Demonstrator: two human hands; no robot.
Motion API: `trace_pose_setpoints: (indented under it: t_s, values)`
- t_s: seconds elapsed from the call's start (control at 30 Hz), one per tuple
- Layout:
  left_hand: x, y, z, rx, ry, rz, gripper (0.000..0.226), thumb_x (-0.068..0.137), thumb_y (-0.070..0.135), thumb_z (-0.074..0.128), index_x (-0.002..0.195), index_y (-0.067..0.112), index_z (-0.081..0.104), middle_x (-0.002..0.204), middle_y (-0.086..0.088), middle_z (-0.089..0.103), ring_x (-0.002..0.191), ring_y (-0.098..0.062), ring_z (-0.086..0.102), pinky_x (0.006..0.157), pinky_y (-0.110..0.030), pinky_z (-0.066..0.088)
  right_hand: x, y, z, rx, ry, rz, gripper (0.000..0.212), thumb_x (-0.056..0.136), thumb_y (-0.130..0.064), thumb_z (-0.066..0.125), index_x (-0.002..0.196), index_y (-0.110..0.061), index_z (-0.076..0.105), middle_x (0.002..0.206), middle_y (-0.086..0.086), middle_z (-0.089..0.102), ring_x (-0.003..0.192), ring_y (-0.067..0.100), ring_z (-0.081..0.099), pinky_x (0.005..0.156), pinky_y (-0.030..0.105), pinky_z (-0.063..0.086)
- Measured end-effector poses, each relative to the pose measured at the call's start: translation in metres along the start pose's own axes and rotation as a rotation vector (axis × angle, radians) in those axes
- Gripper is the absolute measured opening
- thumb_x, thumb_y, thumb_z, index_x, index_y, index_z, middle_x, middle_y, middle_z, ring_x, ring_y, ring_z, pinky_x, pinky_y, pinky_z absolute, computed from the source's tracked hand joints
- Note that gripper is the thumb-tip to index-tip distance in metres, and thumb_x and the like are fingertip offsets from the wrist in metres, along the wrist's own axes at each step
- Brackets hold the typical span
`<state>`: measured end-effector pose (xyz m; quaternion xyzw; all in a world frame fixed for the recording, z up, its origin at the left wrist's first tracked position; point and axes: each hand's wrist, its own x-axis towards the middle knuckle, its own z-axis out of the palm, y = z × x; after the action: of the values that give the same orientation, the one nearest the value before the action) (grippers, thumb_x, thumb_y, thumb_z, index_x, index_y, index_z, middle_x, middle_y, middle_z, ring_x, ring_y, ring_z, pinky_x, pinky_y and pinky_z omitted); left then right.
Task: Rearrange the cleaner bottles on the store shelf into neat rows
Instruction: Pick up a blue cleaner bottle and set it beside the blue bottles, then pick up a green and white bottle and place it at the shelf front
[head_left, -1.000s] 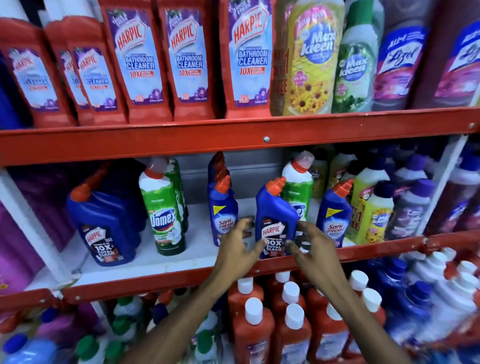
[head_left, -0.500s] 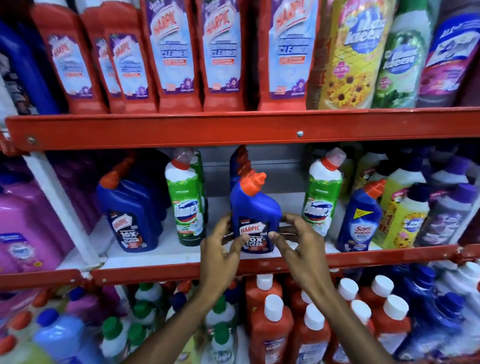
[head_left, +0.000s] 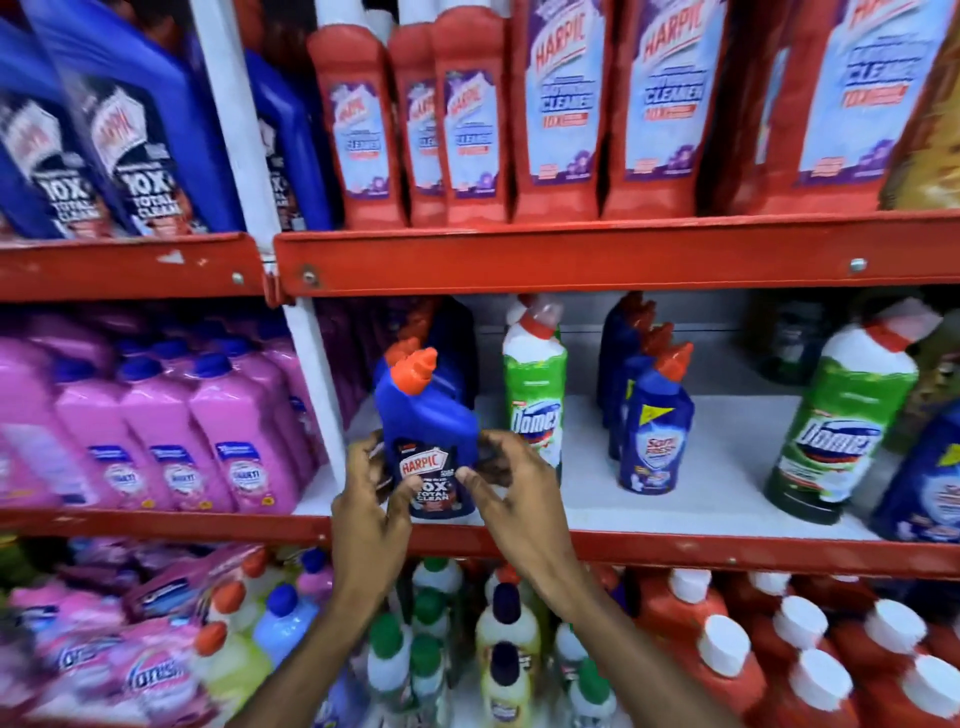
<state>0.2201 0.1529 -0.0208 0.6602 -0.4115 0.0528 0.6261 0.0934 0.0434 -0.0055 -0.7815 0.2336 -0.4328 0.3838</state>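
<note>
Head view: the blue Harpic bottle (head_left: 426, 441) stands at the lower centre of the frame, at the front of the white middle shelf (head_left: 727, 457), its long axis near upright and leaning slightly left, orange cap uppermost. The left hand (head_left: 371, 506) clasps its left flank and the right hand (head_left: 511, 491) its right, thumbs on the label; both lie directly below and equally near. More blue bottles (head_left: 447, 353) stand just behind it; the green Domex bottle (head_left: 535, 400) stands just right. Aligning it with that row probably follows.
</note>
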Motion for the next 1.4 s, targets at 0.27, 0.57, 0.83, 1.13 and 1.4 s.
trace_pose_setpoints:
  t_s: [0.27, 0.57, 0.83, 1.13, 1.4]
  values:
    - [0.010, -0.039, -0.016, 0.082, -0.081, -0.082, 0.060, 0.093, 0.000, 0.066, 0.136, 0.034, 0.042, 0.112, 0.048, 0.064, 0.103, 0.019, 0.063, 0.097, -0.043, 0.058, 0.006, 0.012, 0.041, -0.093, -0.006, 0.041, 0.037, 0.089, -0.033, 0.069, 0.124, -0.020, 0.063, 0.118, -0.001, 0.071, 0.104, 0.014, 0.069, 0.092, 0.036, 0.057]
    - [-0.012, -0.015, -0.011, 0.227, 0.103, 0.096, 0.062, 0.093, 0.029, 0.060, 0.151, 0.018, 0.042, 0.156, -0.004, 0.048, 0.141, -0.010, 0.047, 0.116, -0.012, 0.033, -0.017, 0.009, 0.012, -0.238, -0.008, -0.096, 0.052, 0.095, -0.033, 0.060, 0.145, -0.024, 0.047, 0.146, -0.004, 0.052, 0.131, 0.006, 0.049, 0.109, 0.020, 0.043]
    - [-0.036, 0.031, 0.061, 0.525, -0.100, 0.651, 0.069, 0.092, 0.025, 0.057, 0.155, 0.011, 0.033, 0.165, -0.021, 0.032, 0.157, -0.037, 0.023, 0.123, -0.064, 0.027, -0.040, 0.034, -0.090, -0.830, 0.265, -0.260, 0.078, 0.081, -0.003, 0.063, 0.154, -0.009, 0.036, 0.165, 0.020, 0.028, 0.153, 0.039, 0.026, 0.119, 0.056, 0.034]
    - [-0.062, 0.076, 0.188, 0.584, -0.368, 0.804, 0.072, 0.094, 0.030, 0.055, 0.158, 0.009, 0.029, 0.167, -0.018, 0.028, 0.158, -0.038, 0.020, 0.125, -0.061, 0.018, -0.063, 0.082, -0.208, -0.926, 0.385, -0.087, 0.072, 0.086, -0.003, 0.056, 0.154, -0.005, 0.033, 0.166, 0.024, 0.023, 0.155, 0.038, 0.023, 0.124, 0.048, 0.023]
    - [-0.062, 0.108, 0.277, 0.280, -0.599, 0.504, 0.069, 0.096, 0.029, 0.047, 0.159, 0.011, 0.025, 0.169, -0.008, 0.028, 0.158, -0.019, 0.022, 0.128, -0.041, 0.025, -0.065, 0.114, -0.255, -0.504, 0.426, 0.214, 0.069, 0.096, -0.008, 0.054, 0.157, -0.006, 0.023, 0.168, 0.010, 0.025, 0.153, 0.029, 0.030, 0.118, 0.039, 0.034]
